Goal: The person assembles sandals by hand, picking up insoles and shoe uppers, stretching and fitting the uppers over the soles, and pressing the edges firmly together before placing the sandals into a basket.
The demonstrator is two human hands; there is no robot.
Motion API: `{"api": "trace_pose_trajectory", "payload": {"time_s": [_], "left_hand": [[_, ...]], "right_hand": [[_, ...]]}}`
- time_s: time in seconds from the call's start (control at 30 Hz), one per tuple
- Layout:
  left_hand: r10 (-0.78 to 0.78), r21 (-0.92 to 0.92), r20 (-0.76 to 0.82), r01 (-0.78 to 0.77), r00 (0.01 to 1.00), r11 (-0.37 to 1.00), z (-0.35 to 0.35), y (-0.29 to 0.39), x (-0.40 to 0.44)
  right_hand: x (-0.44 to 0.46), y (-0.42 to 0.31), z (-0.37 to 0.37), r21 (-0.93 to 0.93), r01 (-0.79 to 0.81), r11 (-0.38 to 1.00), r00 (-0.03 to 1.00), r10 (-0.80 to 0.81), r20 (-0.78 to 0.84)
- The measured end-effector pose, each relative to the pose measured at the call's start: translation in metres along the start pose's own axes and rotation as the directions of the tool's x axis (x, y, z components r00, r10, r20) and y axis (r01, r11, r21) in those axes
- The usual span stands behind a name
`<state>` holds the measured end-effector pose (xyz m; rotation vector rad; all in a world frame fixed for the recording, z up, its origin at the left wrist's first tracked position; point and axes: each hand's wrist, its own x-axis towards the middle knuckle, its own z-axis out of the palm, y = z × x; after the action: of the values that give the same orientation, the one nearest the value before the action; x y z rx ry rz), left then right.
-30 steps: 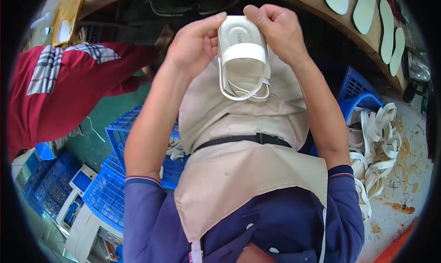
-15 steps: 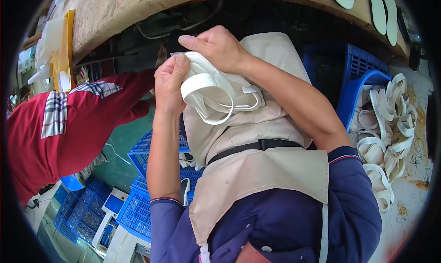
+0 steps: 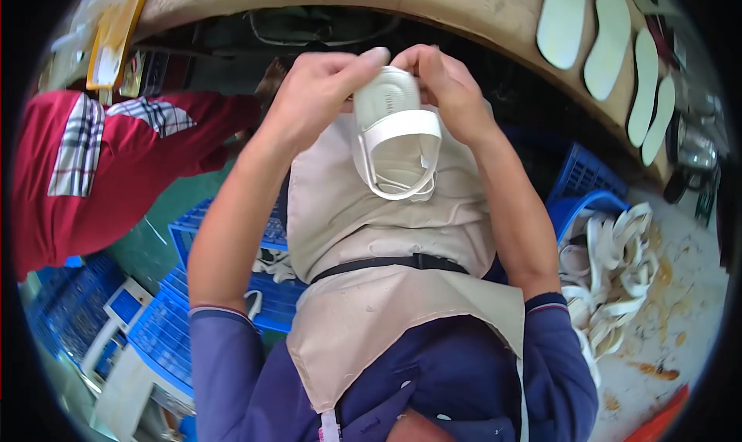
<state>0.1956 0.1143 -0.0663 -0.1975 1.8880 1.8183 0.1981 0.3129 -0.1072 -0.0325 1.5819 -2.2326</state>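
Note:
A white sandal (image 3: 394, 125) is held above my lap, its heel end pointing away from me and its strap loop toward me. Faint lettering shows on its insole. My left hand (image 3: 325, 90) grips the left side of the far end, thumb on top. Curled at the right side of that same end is my right hand (image 3: 448, 86), its fingertips partly hidden behind the sandal. Beneath lies my beige apron (image 3: 386, 241).
Several pale insoles (image 3: 607, 40) lie on the curved workbench (image 3: 464, 13). White straps and sandals (image 3: 610, 264) spill from a blue basket (image 3: 583, 206) at right. Left are blue crates (image 3: 162, 326) and a person in a red garment (image 3: 131, 179).
The sandal has turned more upright and shifted right. My right hand has come round to its right edge, while my left hand keeps its hold. The view has shifted too.

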Motion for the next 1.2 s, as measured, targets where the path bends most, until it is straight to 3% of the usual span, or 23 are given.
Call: {"api": "trace_pose_trajectory", "payload": {"time_s": [0.03, 0.1, 0.13, 0.2, 0.27, 0.37, 0.47, 0.6, 0.73, 0.87, 0.9, 0.93, 1.0, 1.07, 1.2], "left_hand": [[0.013, 0.146, -0.013, -0.011, 1.0, 0.989, -0.004, 0.008, 0.007], [-0.046, 0.259, 0.077, 0.025, 0.996, 0.965, -0.01, 0.019, 0.016], [-0.077, 0.32, 0.121, 0.034, 0.99, 0.947, -0.011, 0.023, 0.019], [-0.092, 0.313, 0.008, 0.085, 0.996, 0.946, -0.002, 0.011, 0.028], [0.001, 0.235, -0.041, 0.009, 0.999, 0.972, 0.008, 0.005, 0.026], [0.045, -0.253, 0.075, -0.025, 0.996, 0.967, 0.011, -0.021, 0.033], [0.037, -0.361, 0.142, 0.017, 0.989, 0.932, 0.02, -0.04, 0.037], [0.097, -0.287, 0.007, -0.091, 0.995, 0.954, 0.021, -0.042, 0.029], [0.072, -0.23, -0.094, -0.092, 0.993, 0.969, 0.022, -0.057, 0.01], [0.158, -0.248, -0.018, -0.158, 0.987, 0.956, 0.014, -0.083, 0.028], [0.272, -0.179, -0.007, -0.269, 0.962, 0.946, 0.014, -0.078, 0.024], [0.244, -0.347, 0.026, -0.22, 0.969, 0.912, 0.019, -0.077, 0.023], [0.175, -0.192, -0.036, -0.178, 0.984, 0.965, 0.011, -0.069, 0.015], [0.1, -0.246, -0.066, -0.113, 0.993, 0.962, 0.001, -0.057, 0.008], [0.245, -0.04, 0.154, -0.242, 0.957, 0.969, -0.03, -0.026, 0.002]], "right_hand": [[0.0, -0.005, 0.0, -0.189, 0.011, 0.982, 0.999, -0.002, 0.049], [-0.001, -0.014, 0.001, -0.527, 0.082, 0.846, 0.989, -0.005, 0.146], [0.0, -0.019, 0.0, -0.493, 0.026, 0.87, 0.989, 0.049, 0.138], [0.002, -0.025, 0.0, -0.419, -0.089, 0.904, 0.98, 0.154, 0.124], [0.002, -0.022, -0.001, -0.396, -0.082, 0.915, 0.981, 0.144, 0.129], [-0.001, -0.012, -0.005, -0.262, -0.097, 0.96, 0.972, 0.148, 0.181], [0.001, 0.003, -0.009, -0.238, -0.124, 0.963, 0.953, 0.183, 0.241], [-0.003, -0.008, 0.006, -0.243, -0.136, 0.961, 0.972, 0.177, 0.156], [-0.004, -0.001, 0.004, -0.21, -0.129, 0.969, 0.979, 0.159, 0.13], [0.003, 0.011, 0.001, -0.267, -0.098, 0.959, 0.976, 0.145, 0.162], [0.003, 0.013, 0.0, -0.255, -0.059, 0.965, 0.981, 0.103, 0.165], [0.0, -0.001, 0.007, -0.324, -0.093, 0.942, 0.975, 0.152, 0.16], [-0.004, 0.001, 0.015, -0.278, -0.14, 0.95, 0.978, 0.176, 0.11], [-0.006, -0.007, 0.026, -0.351, -0.125, 0.928, 0.982, 0.166, 0.091], [-0.003, 0.001, 0.031, -0.386, -0.104, 0.917, 0.983, 0.153, 0.099]]}}
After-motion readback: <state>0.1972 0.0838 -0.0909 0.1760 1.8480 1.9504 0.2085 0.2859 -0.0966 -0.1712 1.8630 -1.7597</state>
